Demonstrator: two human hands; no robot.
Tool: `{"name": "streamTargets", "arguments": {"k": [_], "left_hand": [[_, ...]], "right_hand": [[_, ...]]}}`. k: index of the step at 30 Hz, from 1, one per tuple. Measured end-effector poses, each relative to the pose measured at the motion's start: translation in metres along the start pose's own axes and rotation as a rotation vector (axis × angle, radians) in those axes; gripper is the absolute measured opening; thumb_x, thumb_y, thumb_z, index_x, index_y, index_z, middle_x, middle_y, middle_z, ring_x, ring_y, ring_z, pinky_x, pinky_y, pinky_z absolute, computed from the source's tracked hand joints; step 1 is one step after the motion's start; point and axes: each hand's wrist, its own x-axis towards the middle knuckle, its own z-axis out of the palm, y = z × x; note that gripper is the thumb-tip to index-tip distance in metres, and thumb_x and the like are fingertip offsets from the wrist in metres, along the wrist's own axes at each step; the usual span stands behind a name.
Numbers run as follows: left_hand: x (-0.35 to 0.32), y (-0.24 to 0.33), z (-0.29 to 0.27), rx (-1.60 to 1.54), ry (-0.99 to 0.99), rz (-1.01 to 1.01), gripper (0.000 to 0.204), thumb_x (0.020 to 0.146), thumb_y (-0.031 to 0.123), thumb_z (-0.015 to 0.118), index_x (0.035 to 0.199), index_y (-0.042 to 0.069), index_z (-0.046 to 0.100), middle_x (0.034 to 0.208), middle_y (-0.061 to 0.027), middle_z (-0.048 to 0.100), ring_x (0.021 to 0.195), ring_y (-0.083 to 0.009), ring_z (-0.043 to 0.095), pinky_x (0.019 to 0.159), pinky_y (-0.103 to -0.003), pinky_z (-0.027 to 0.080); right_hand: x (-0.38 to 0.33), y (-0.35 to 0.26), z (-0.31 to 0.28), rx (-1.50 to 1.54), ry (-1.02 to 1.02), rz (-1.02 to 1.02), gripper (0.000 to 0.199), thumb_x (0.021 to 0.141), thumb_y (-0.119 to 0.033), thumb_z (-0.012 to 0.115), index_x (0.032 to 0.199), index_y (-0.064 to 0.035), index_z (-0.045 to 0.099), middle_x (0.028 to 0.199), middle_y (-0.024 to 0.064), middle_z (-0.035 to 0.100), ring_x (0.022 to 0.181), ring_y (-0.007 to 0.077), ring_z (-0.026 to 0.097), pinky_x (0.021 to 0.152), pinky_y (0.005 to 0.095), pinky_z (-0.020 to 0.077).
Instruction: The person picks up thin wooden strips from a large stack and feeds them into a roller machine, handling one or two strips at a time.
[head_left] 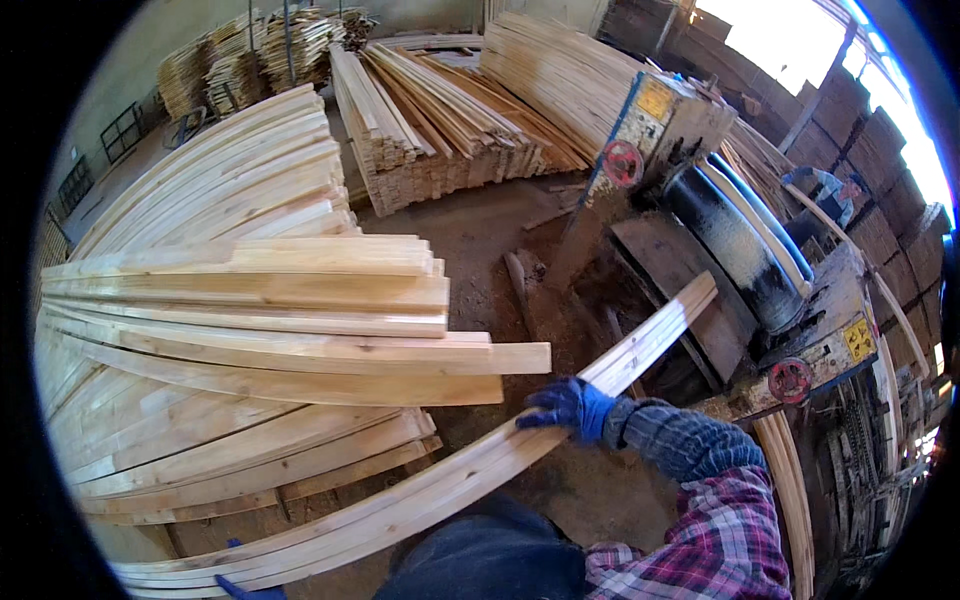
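A: Where is my right hand (572, 405)?

B: Centre of the frame, lower half. The blue-gloved fingers are curled down over the top edge of the long pale plank (440, 490), clamped on it.

A: And the plank itself?

B: It runs diagonally from the lower left corner up to the saw machine (720, 220) at the upper right, so I steady it near mid-length to stop it sagging.

A: My left hand (245, 588)?

B: Only a blue glove tip shows at the bottom edge, under the plank's lower end; I cannot tell whether those fingers are closed.

A: What lies beside it?

B: The stack of sawn boards (250, 340) fills the left, ends roughly aligned, close enough to reach.
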Motion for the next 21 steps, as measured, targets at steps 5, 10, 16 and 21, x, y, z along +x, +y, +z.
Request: {"name": "streamTargets", "arguments": {"k": [5,10,16,21], "left_hand": [[-0.066,-0.118,0.052,-0.314,-0.227,-0.312,0.082,0.092,0.071,0.048,0.15,0.014,0.041,0.15,-0.0123,0.046,0.138,-0.0335,0.042,0.118,-0.053,0.029],[-0.181,-0.183,0.152,-0.4,-0.388,-0.613,0.081,0.093,0.065,0.053,0.15,0.01,0.039,0.151,-0.0133,0.044,0.139,-0.0316,0.041,0.119,-0.05,0.029],[-0.218,-0.181,0.166,0.149,-0.959,-0.765,0.049,0.102,0.032,0.053,0.143,0.005,0.048,0.138,-0.0173,0.057,0.13,-0.0305,0.052,0.115,-0.041,0.037],[-0.22,-0.08,0.195,1.051,-1.324,0.396,0.047,0.089,0.025,0.07,0.13,0.005,0.062,0.123,-0.0186,0.067,0.117,-0.033,0.062,0.107,-0.044,0.044]], "right_hand": [[-0.044,0.048,-0.015,-0.114,-0.241,0.181,0.108,0.056,-0.02,0.087,0.152,-0.0297,0.039,0.132,0.0157,0.06,0.123,0.0386,0.057,0.105,0.0517,0.0458],[-0.007,0.024,0.03,0.022,0.041,-0.075,0.102,0.068,-0.019,0.08,0.156,-0.032,0.03,0.129,0.0172,0.061,0.111,0.0374,0.061,0.098,0.0521,0.0481],[0.037,-0.007,0.047,0.061,-0.04,-0.033,0.1,0.069,-0.019,0.079,0.156,-0.0316,0.031,0.132,0.0172,0.059,0.111,0.0371,0.061,0.095,0.0508,0.0493],[-0.037,0.04,0.044,-0.002,0.046,0.08,0.116,0.055,-0.021,0.089,0.156,-0.0263,0.032,0.126,0.0151,0.061,0.113,0.0359,0.059,0.099,0.0502,0.046]]}}
